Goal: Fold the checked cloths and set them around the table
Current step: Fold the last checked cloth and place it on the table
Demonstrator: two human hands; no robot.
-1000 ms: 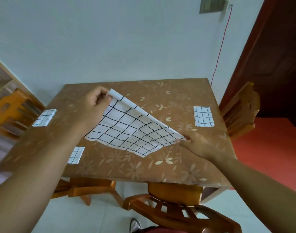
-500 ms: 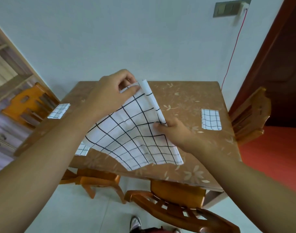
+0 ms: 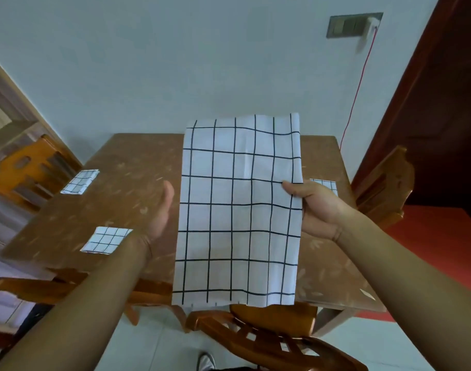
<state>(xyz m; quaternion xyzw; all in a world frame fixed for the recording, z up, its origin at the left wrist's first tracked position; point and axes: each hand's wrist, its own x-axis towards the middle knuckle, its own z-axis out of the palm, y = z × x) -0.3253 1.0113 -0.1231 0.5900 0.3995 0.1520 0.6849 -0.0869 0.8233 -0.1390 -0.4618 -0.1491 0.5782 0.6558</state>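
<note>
Bench (image 3: pixel 127 199) below; right hand (image 3: pixel 317 210) pinches the floppy checked cloth (image 3: pixel 239 210) mid-edge, left hand (image 3: pixel 159 212) flat alongside; I'd grab corners.

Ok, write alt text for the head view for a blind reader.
A person's right hand grips the right edge of a large checked cloth held up over a brown table, the left hand open beside its left edge. Three small folded cloths lie on the table.

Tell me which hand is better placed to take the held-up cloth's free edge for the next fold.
Left, probably. The left hand is open beside the free left edge of the checked cloth; the right hand pinches its right edge, holding it up.
</note>
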